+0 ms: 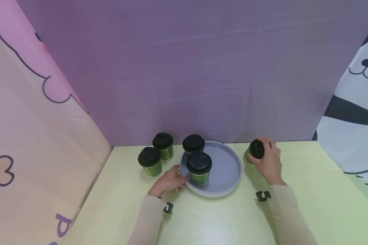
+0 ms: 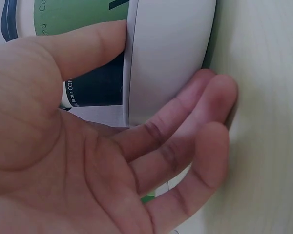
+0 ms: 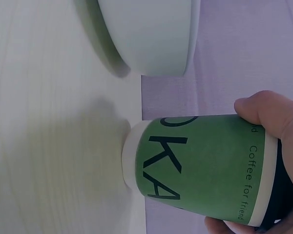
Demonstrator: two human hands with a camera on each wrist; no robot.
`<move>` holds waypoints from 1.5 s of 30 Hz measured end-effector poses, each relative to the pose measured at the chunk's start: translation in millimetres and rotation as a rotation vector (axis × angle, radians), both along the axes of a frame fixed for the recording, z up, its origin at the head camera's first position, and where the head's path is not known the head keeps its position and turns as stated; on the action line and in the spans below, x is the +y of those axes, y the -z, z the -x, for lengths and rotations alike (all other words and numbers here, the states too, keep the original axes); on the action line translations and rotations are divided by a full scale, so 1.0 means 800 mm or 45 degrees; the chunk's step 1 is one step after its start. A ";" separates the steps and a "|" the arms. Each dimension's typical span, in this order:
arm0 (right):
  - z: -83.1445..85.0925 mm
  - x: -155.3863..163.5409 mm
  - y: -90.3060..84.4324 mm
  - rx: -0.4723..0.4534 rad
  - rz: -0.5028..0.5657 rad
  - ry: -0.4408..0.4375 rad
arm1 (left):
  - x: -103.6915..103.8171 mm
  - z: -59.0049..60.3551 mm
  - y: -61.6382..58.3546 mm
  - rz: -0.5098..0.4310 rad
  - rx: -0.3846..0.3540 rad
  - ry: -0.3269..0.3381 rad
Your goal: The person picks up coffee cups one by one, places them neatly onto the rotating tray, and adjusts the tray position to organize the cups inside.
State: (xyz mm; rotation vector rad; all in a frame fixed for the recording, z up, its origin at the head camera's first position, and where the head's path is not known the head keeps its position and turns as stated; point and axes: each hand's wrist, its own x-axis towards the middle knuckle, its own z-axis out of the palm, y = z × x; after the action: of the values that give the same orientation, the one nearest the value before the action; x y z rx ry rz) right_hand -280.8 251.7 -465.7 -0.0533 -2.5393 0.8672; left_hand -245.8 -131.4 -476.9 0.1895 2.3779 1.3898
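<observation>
Right hand (image 1: 268,161) wrapped around a green paper cup (image 1: 254,151) with a black lid, thumb and fingers curled about its upper part. Cup tilted toward the tray, base just at the table (image 1: 309,190) near the back wall, right of the grey round tray (image 1: 230,170) and apart from it. From the right wrist view, same cup (image 3: 205,168) with black lettering on green, white base edge touching or barely above the table; hard to tell which.

Left hand (image 1: 168,180) at the tray's left rim, fingers relaxed and nearly straight, clasping nothing. From the left wrist view, thumb (image 2: 83,46) laid against the rim (image 2: 161,58) from above, fingertips (image 2: 219,97) on the table beside the tray's outer wall.

Two lidded green cups inside the tray: one at the front left (image 1: 199,168), one at the back left (image 1: 193,144). Two more lidded cups on the table left of the tray, one nearer (image 1: 149,161), one farther back (image 1: 163,145), standing upright close together.
</observation>
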 end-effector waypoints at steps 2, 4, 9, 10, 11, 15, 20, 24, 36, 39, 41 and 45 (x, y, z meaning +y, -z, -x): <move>0.000 0.000 -0.001 -0.009 -0.007 0.002 | 0.000 0.001 0.000 0.005 -0.002 0.002; 0.000 0.001 -0.001 -0.017 -0.017 -0.001 | 0.001 0.001 0.000 0.009 -0.004 0.004; -0.002 0.003 -0.002 -0.031 -0.036 -0.027 | 0.001 0.001 0.000 0.021 -0.009 0.000; -0.003 0.004 -0.002 -0.033 -0.039 -0.035 | 0.001 0.001 0.000 0.026 -0.009 -0.002; -0.004 0.004 -0.003 -0.035 -0.041 -0.045 | 0.001 0.001 -0.001 0.028 -0.009 -0.003; -0.008 0.006 -0.007 -0.043 -0.044 -0.083 | 0.002 0.002 -0.002 0.031 -0.014 -0.008; -0.011 0.006 -0.011 -0.068 -0.056 -0.113 | 0.001 0.002 -0.001 0.025 -0.020 -0.013; -0.012 0.006 -0.013 -0.095 -0.074 -0.118 | 0.000 0.002 0.000 0.018 -0.007 -0.005; -0.017 0.009 -0.029 -0.069 0.013 -0.056 | 0.001 0.001 -0.003 0.033 0.001 -0.001; -0.020 0.006 -0.039 -0.045 0.054 -0.047 | 0.000 0.002 -0.002 0.037 0.001 -0.003; -0.022 0.004 -0.045 -0.021 0.070 -0.053 | 0.000 0.002 -0.002 0.037 -0.002 -0.006; -0.025 0.000 -0.054 0.009 0.082 -0.080 | 0.000 0.004 -0.001 0.043 -0.014 -0.017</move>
State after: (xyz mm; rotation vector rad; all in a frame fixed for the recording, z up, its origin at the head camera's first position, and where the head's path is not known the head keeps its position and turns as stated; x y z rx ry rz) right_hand -260.6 252.0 -422.4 0.0097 -2.5179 0.9720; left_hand -248.6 -131.2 -476.1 0.1566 2.3961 1.3521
